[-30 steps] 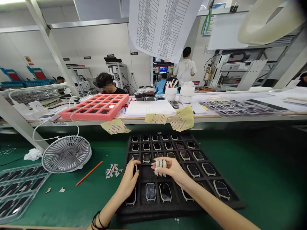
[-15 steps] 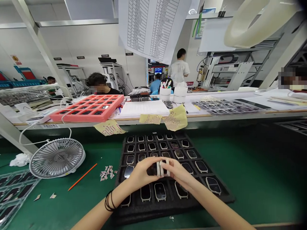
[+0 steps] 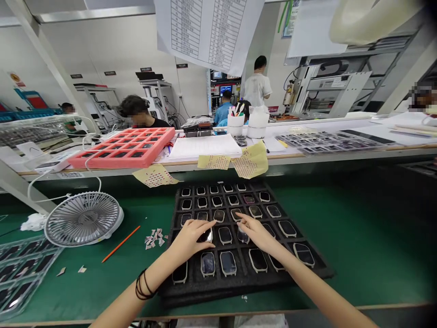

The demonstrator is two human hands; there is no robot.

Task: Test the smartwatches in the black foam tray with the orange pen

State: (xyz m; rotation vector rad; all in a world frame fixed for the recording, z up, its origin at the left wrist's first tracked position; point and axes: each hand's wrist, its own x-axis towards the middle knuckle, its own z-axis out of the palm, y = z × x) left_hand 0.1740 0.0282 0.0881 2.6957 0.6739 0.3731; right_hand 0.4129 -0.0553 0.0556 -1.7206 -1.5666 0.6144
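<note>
Separated since the earlier frame: your hands left the stacked pose and sit apart over the black foam tray. Left hand: fingers spread around a watch case, grip can't tell. Right hand: fingers bent at another case, pinch can't tell. Step looks like seating cases; next move calls for squaring both in their cells.

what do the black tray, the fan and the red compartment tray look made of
Black tray: probably dense foam, matte, with soft, rough-looking edges.
Fan: likely hard plastic, smooth white rim around a grey grille.
Red compartment tray: seems foam too, matte with thick walls, though moulded plastic is possible.
</note>
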